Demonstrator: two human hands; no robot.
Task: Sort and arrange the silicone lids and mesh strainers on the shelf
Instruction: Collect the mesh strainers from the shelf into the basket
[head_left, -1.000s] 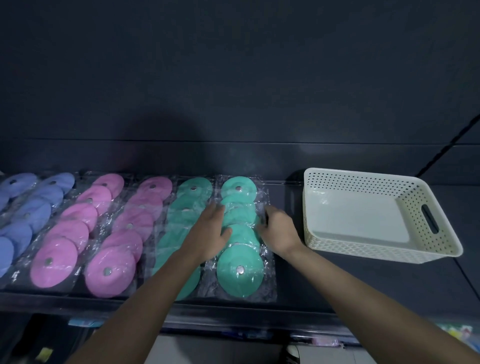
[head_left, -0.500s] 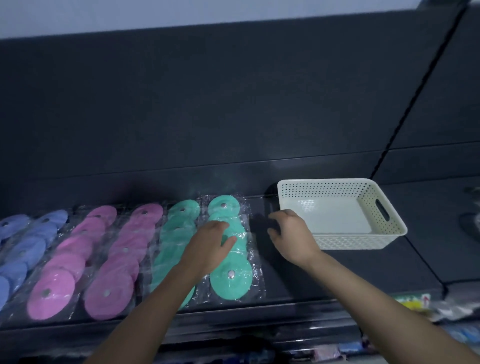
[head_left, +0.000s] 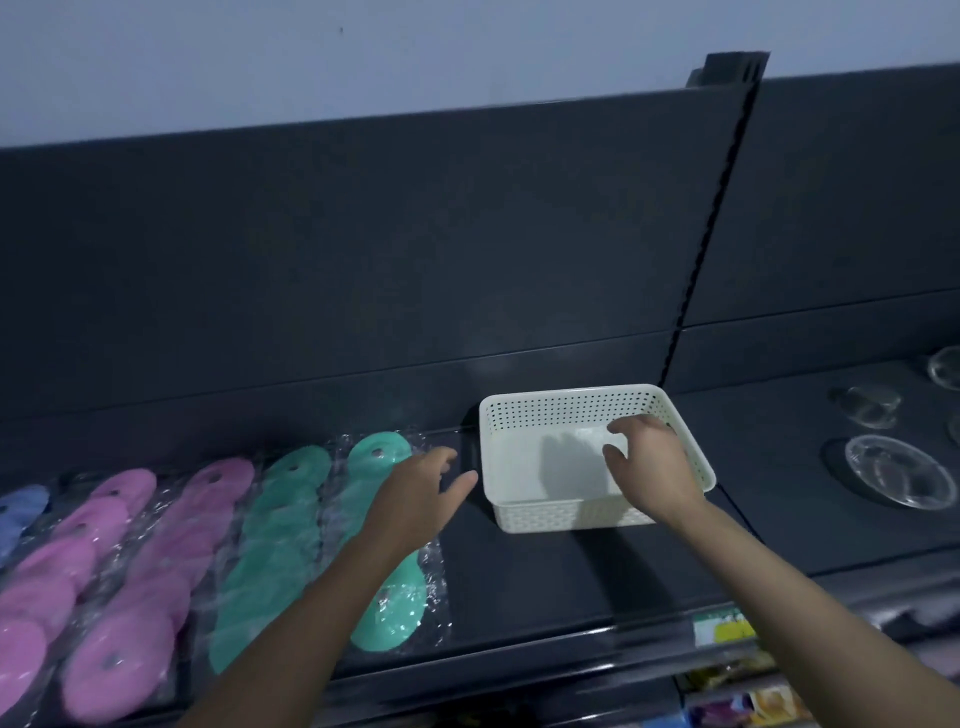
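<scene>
Head view looks down on the silicone lids (head_left: 291, 540), wrapped in clear plastic and laid in overlapping rows by colour on the dark shelf (head_left: 519, 582): teal rows nearest the white basket (head_left: 524, 514), pink rows beyond them on the side away from it, and a blue row (head_left: 21, 512) farthest off at the frame edge. No mesh strainers can be made out. The left hand (head_left: 415, 499) hovers over the teal row closest to the basket, fingers spread and loose, holding nothing. The right hand (head_left: 649, 467) reaches over the basket's near wall into its bare interior, fingers curled but open and gripping nothing that shows. On the far side of the basket from the lids, clear glass dishes (head_left: 893, 470) sit on the neighbouring shelf section. The lids look sorted already, so the step in hand seems to be dealing with the basket, perhaps to take hold of it. The next move probably calls for closing the right hand on the basket's wall or handle and shifting it without disturbing the teal row just beside it
</scene>
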